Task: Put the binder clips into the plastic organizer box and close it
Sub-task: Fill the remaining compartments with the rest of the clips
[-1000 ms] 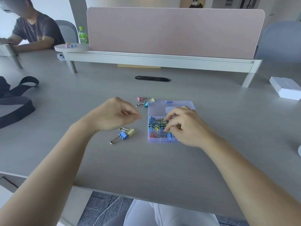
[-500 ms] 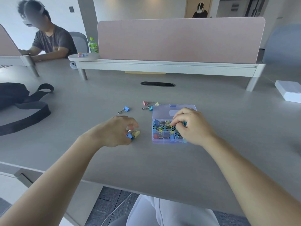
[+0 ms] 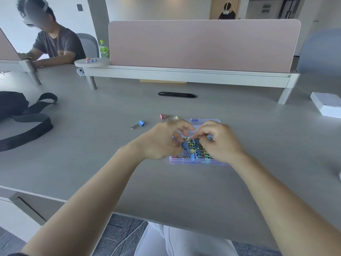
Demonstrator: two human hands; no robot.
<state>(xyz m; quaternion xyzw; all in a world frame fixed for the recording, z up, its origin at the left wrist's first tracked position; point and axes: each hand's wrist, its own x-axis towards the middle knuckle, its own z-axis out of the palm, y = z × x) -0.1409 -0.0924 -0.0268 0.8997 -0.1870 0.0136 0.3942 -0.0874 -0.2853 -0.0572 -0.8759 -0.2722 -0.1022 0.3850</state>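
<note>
The clear purple organizer box [image 3: 186,161] lies open on the grey desk, with several coloured binder clips [image 3: 195,147] in its compartments. My left hand [image 3: 162,143] hovers over the box's left side and pinches a blue binder clip [image 3: 184,147] in curled fingers. Over the right side, my right hand [image 3: 219,143] has its fingers curled round a small blue clip [image 3: 210,139]. Loose on the desk are a blue clip [image 3: 140,123] to the left, and a pink clip [image 3: 162,116] and a yellow clip [image 3: 176,117] behind the box.
A pink divider on a white shelf [image 3: 184,74] crosses the desk's far side, with a cable slot [image 3: 177,94] in front of it. A black bag with straps [image 3: 22,115] lies at the left and a white box [image 3: 327,106] at the right. Another person sits far left.
My left hand lifted the clips from the desk left of the box and carried them right, over the box. My right hand stayed over the box.
</note>
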